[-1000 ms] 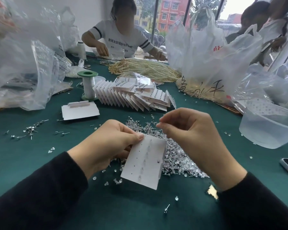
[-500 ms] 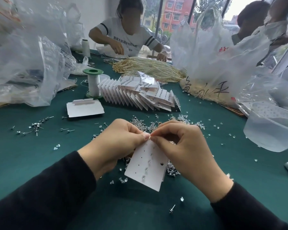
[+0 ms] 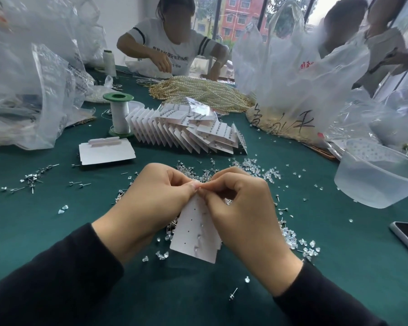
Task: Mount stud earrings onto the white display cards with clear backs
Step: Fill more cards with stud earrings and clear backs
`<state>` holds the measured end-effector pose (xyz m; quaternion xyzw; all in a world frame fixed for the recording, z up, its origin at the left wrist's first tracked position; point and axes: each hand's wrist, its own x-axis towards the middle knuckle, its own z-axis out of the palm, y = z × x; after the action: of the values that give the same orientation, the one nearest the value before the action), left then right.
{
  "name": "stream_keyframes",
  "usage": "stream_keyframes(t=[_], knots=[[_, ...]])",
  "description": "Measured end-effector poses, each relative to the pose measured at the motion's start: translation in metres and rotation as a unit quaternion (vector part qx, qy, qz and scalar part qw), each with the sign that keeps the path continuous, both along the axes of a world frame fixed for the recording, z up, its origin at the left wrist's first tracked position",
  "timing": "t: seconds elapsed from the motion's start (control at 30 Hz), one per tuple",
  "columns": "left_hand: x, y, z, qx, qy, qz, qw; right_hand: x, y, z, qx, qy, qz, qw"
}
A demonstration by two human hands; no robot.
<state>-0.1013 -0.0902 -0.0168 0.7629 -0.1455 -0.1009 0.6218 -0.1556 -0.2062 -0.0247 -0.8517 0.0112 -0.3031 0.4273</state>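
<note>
Above table [image 3: 45, 231], left hand [image 3: 151, 201] pinches card [image 3: 193, 236]

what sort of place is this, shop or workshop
Probably a small jewellery assembly workshop: a fanned row of filled earring cards, a heap of pearl strands, and loose clear backs strewn over the green table.

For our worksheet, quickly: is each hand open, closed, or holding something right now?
Left hand: closed, holding the white display card.
Right hand: closed, pinching the card's top edge; anything smaller cannot be told.
</note>
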Motion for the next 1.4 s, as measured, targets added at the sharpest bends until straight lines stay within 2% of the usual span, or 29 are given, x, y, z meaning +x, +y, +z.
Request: stream_keyframes(t=[0.13,0.27,0.47,0.63,0.83,0.97,1.1,1.17,1.23,1.3,1.4], knots=[[0.0,-0.002,0.0,-0.034,0.035,0.018,0.999,0.0,0.0,0.001,-0.009,0.003,-0.01,1.0],[0.0,-0.003,0.004,-0.063,0.069,0.026,0.995,-0.002,0.001,0.001,-0.033,-0.032,-0.033,0.998],[0.002,-0.003,0.001,-0.047,0.033,0.035,0.998,-0.002,0.002,0.001,-0.083,-0.054,-0.041,0.994],[0.002,-0.002,-0.002,-0.009,-0.03,0.039,0.999,-0.002,0.003,-0.002,-0.108,-0.053,-0.03,0.992],[0.005,0.0,-0.004,0.011,-0.043,0.017,0.999,0.0,0.003,-0.005,-0.13,-0.058,-0.022,0.99],[0.007,0.0,-0.003,-0.003,-0.01,-0.011,1.0,-0.011,-0.008,0.014,-0.154,-0.026,-0.002,0.988],[0.014,0.004,-0.005,-0.013,0.011,0.027,0.999,-0.066,-0.071,0.034,-0.127,0.022,-0.065,0.989],[0.018,0.006,-0.004,-0.021,0.025,0.042,0.999,-0.101,-0.098,0.033,-0.108,0.11,-0.074,0.985],[0.02,0.005,-0.003,-0.014,0.023,0.044,0.999,-0.121,-0.109,0.021,-0.125,0.217,-0.052,0.967],[0.018,0.004,-0.003,-0.008,0.015,0.037,0.999,-0.129,-0.111,0.005,-0.147,0.273,-0.037,0.95],[0.017,0.005,-0.005,0.004,0.008,0.036,0.999,-0.129,-0.112,-0.006,-0.142,0.22,-0.067,0.963]])
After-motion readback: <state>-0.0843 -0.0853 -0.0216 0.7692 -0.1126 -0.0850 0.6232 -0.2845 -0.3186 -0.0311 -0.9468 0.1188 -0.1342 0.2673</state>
